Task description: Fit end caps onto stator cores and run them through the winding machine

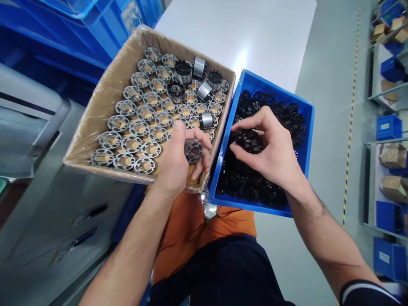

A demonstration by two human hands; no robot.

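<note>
My left hand is closed around a motor stator core, its dark slotted end facing up, over the near right part of the cardboard box. Rows of bare metal stator cores stand upright in that box. Several cores with black end pieces, such as a tilted one, lie on top of them at the far right. Over the blue bin, my right hand has thumb and forefinger curled about a black plastic end piece. Its outline merges with the black pieces heaped below.
A white table extends behind the box and bin. Large blue crates stand at the far left, beside a grey cabinet. Across the floor to the right are shelves with blue bins and cartons. Yellow-black tape marks the floor.
</note>
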